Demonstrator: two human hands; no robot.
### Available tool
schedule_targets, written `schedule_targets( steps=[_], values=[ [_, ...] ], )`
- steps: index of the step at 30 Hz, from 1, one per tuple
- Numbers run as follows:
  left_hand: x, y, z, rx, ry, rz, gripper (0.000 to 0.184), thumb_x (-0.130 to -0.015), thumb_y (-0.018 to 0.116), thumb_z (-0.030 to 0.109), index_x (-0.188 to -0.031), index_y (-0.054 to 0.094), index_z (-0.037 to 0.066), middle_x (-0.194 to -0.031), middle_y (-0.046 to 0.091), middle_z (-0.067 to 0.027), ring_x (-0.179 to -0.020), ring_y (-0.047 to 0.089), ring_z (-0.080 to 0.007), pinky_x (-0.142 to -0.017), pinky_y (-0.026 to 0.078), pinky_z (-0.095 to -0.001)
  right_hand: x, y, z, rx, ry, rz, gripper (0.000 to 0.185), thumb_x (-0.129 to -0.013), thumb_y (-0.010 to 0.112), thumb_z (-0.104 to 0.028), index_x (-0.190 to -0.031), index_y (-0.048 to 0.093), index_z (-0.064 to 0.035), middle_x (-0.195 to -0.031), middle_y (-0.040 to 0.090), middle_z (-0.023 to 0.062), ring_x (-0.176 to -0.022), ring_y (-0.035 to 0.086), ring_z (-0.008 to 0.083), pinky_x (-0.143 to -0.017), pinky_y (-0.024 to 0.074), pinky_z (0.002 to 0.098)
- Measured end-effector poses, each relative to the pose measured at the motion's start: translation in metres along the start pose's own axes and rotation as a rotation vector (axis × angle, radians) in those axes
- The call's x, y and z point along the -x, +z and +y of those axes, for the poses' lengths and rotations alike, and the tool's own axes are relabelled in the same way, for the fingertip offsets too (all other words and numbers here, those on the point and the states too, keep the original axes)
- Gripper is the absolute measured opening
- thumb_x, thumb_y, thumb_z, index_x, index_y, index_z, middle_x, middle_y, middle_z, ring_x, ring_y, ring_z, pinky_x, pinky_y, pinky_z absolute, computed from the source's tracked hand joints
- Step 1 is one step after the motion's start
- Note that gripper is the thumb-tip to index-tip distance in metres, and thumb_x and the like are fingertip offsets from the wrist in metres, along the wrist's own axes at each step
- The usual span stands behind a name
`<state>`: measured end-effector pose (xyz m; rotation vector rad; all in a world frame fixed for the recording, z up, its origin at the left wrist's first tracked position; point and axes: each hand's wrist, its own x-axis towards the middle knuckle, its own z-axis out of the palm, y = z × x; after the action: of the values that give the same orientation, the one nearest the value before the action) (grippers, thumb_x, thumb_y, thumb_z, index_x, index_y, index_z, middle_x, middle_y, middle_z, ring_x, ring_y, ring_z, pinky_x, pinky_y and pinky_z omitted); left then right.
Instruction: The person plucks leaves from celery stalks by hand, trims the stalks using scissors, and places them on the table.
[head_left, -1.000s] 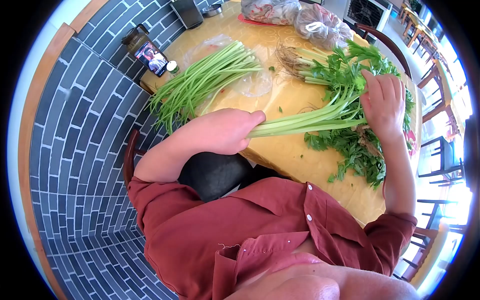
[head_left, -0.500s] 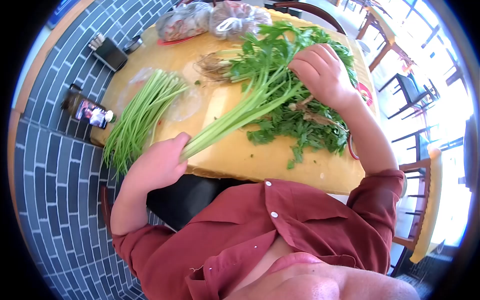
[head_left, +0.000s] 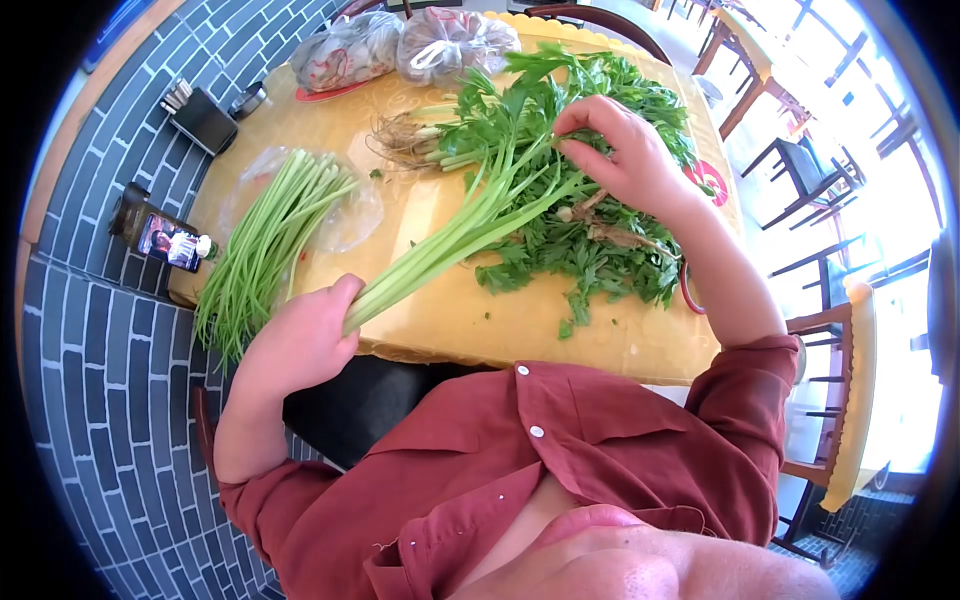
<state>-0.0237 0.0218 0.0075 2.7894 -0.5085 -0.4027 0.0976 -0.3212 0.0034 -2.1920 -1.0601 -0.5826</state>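
My left hand (head_left: 305, 335) is closed around the lower ends of a bunch of pale green celery stalks (head_left: 430, 262), slanting up to the right over the table. At the bunch's leafy upper end, my right hand (head_left: 625, 155) pinches a small bit of celery leaf (head_left: 556, 140) between thumb and fingertips. Below and behind that hand lies a heap of leafy celery (head_left: 610, 265), some of it with brown roots (head_left: 400, 140) at the left. Left of the held bunch, a pile of leafless stalks (head_left: 275, 235) rests partly on a clear plastic bag (head_left: 352, 218).
Two tied plastic bags, one grey (head_left: 348, 50) and one whitish (head_left: 455, 45), stand at the table's far edge. A phone (head_left: 168, 243) leans by the brick wall, near a black chopstick holder (head_left: 203, 120). Chairs (head_left: 810, 185) stand to the right.
My right hand has shifted a little left along the leaves, its thumb and forefinger now showing. The left hand keeps its hold on the celery; the whole view has shifted slightly.
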Motion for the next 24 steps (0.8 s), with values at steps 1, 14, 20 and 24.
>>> schedule_targets(
  steps=[1, 14, 20, 24],
  values=[
    [0.000, 0.000, 0.000, 0.001, 0.001, 0.002, 0.034, -0.072, 0.058, 0.009, -0.102, 0.046, -0.001, -0.083, 0.057, -0.0261, -0.082, 0.055, -0.0439, -0.070, 0.044, -0.0481, 0.000, -0.001, -0.001, -0.027, 0.035, -0.031, 0.014, -0.079, 0.060, -0.008, -0.092, 0.055, -0.0049, -0.087, 0.059, 0.0089, -0.081, 0.058, 0.0268, -0.073, 0.0477, 0.0360],
    [0.000, 0.001, 0.008, -0.064, 0.073, 0.043, 0.029, -0.076, 0.056, 0.007, -0.101, 0.044, 0.001, -0.078, 0.058, -0.0235, -0.076, 0.057, -0.0425, -0.067, 0.044, -0.0486, 0.001, 0.008, 0.005, 0.292, 0.192, 0.088, 0.017, -0.080, 0.060, -0.012, -0.094, 0.061, -0.0041, -0.086, 0.057, 0.0062, -0.082, 0.056, 0.0216, -0.078, 0.0451, 0.0340],
    [0.005, -0.003, 0.007, -0.040, 0.037, 0.051, 0.029, -0.075, 0.056, 0.007, -0.101, 0.046, 0.000, -0.082, 0.058, -0.0245, -0.079, 0.056, -0.0433, -0.068, 0.044, -0.0482, 0.007, -0.062, 0.045, 0.167, 0.525, 0.141, 0.026, -0.084, 0.060, -0.020, -0.109, 0.064, -0.0135, -0.106, 0.062, 0.0053, -0.100, 0.056, 0.0189, -0.090, 0.0426, 0.0328],
    [0.004, -0.005, 0.008, -0.014, -0.004, 0.022, 0.033, -0.073, 0.058, 0.008, -0.103, 0.047, 0.000, -0.085, 0.058, -0.0253, -0.082, 0.056, -0.0440, -0.070, 0.044, -0.0479, 0.018, -0.055, 0.065, 0.597, 0.146, 0.140, 0.030, -0.080, 0.064, -0.016, -0.110, 0.064, -0.0140, -0.111, 0.062, 0.0057, -0.104, 0.055, 0.0218, -0.091, 0.0426, 0.0353]
  ],
)
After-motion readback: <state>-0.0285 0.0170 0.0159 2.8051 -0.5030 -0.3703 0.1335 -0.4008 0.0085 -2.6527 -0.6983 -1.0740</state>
